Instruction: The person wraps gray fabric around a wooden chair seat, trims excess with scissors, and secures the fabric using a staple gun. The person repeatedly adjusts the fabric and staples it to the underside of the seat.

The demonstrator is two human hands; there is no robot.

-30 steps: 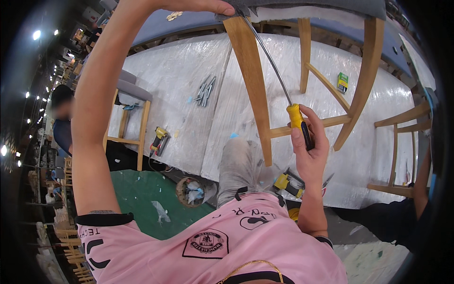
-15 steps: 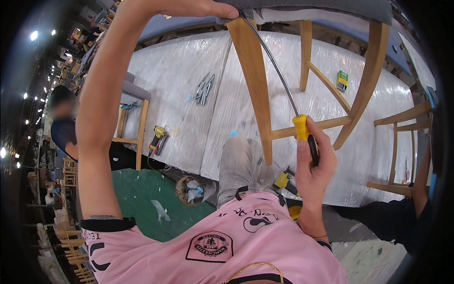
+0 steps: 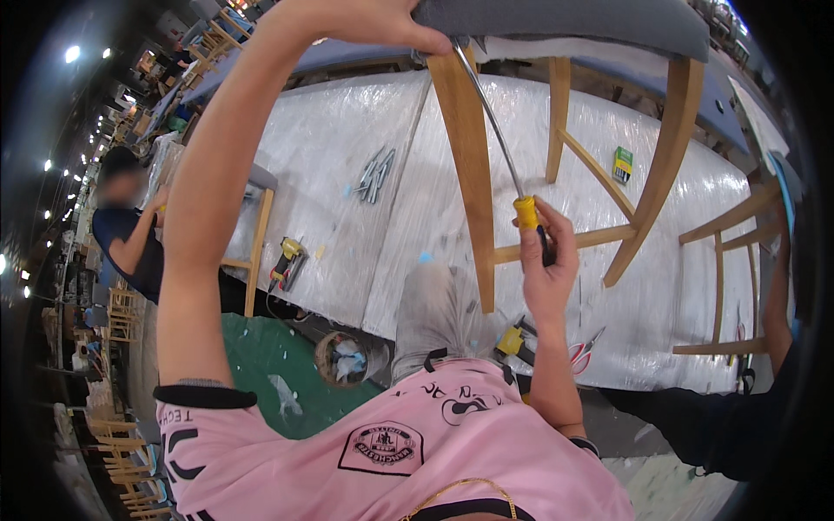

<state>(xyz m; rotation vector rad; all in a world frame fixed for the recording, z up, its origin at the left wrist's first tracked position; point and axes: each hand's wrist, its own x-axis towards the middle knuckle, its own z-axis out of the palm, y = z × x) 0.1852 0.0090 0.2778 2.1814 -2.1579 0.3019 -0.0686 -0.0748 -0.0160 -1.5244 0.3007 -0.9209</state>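
My right hand [image 3: 550, 269] is closed around the yellow and black handle of a screwdriver [image 3: 499, 130]. Its long metal shaft slants up to the seat edge, and the tip meets the underside beside the top of a leg. The wooden chair [image 3: 465, 182] has a grey padded seat [image 3: 565, 19], whose white lining shows along the lower edge. At the top of the view, my left hand [image 3: 395, 24] grips the seat corner, its thumb against the joint of leg and fabric. The other fingers of that hand are mostly out of sight.
A film-wrapped work surface [image 3: 339, 113] carries metal rods [image 3: 375, 175], a green box [image 3: 623, 164], yellow air tools [image 3: 287, 260] and red-handled pliers [image 3: 584, 352]. Below stands a waste bucket [image 3: 343, 358]. Co-workers [image 3: 130, 226] are at both sides, with another chair [image 3: 721, 278] at right.
My right hand and the screwdriver handle have shifted left and slightly up, while the tip stays at the seat edge. Red-handled pliers have come into sight. The co-worker at left has raised an arm.
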